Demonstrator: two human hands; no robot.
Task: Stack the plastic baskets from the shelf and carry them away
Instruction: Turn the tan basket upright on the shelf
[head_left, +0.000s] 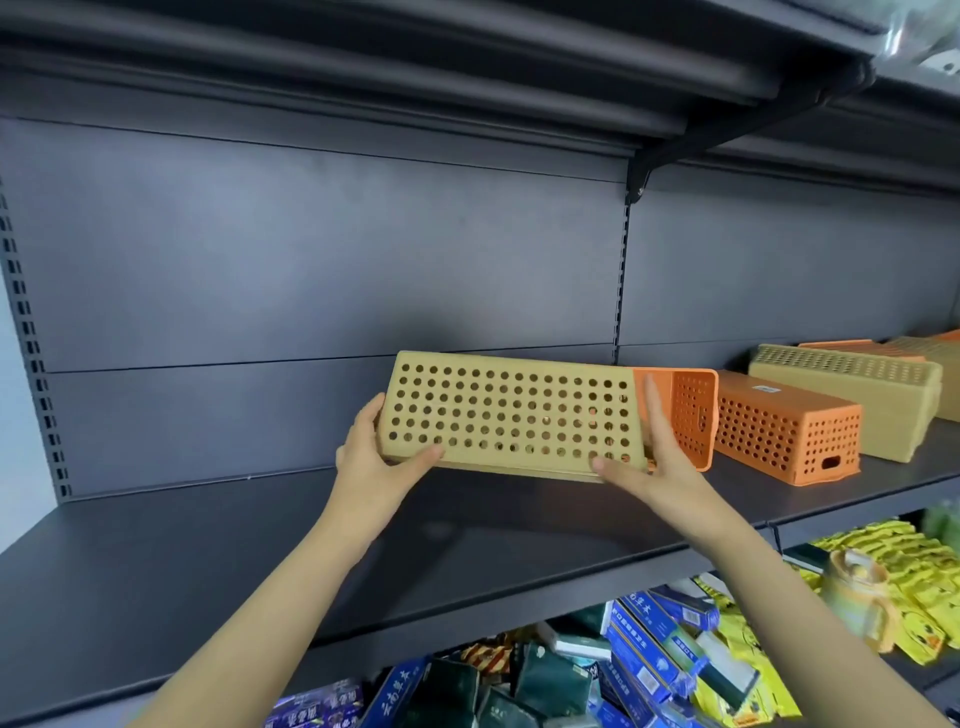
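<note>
Tan perforated plastic, the basket is clamped at its two short ends by the left hand and right hand, lifted just above the shelf with an orange basket nested inside. It looks light, stiff and slightly slick, so end grips with thumbs under the rim suit it. More baskets lie to the right.

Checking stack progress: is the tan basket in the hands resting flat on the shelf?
No, the tan basket is held tilted above the shelf by both hands.

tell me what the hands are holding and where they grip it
Both hands hold the tan basket, with an orange basket nested at its right end. The left hand grips the left end; the right hand grips the right end.
</note>
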